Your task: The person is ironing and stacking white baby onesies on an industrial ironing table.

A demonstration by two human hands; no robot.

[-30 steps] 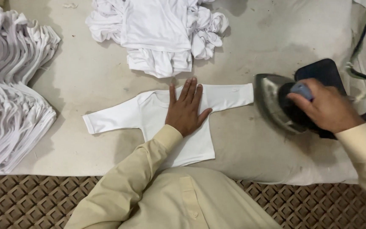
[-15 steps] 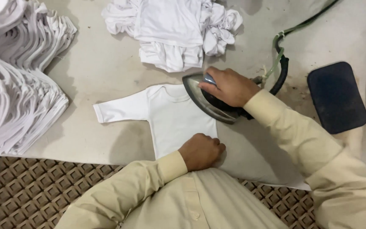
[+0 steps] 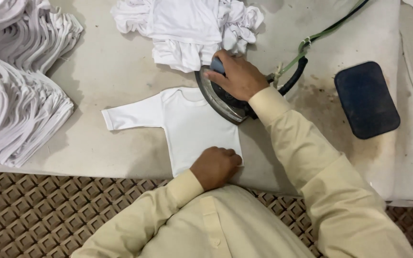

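Observation:
A small white long-sleeved baby shirt lies flat on the grey ironing table. My right hand grips the handle of a metal iron, which rests on the shirt's right shoulder and covers its right sleeve. A dark cord runs from the iron to the upper right. My left hand is closed in a fist and presses down the shirt's bottom hem at the table's near edge.
A crumpled heap of white garments lies just beyond the iron. Stacks of folded white garments fill the left side. A dark blue iron rest pad sits at the right. Brown patterned flooring shows below.
The iron has slid a little further toward the shirt's right shoulder. My left hand stays fisted on the hem. One second ago the iron was off on the pad, left hand flat on the shirt.

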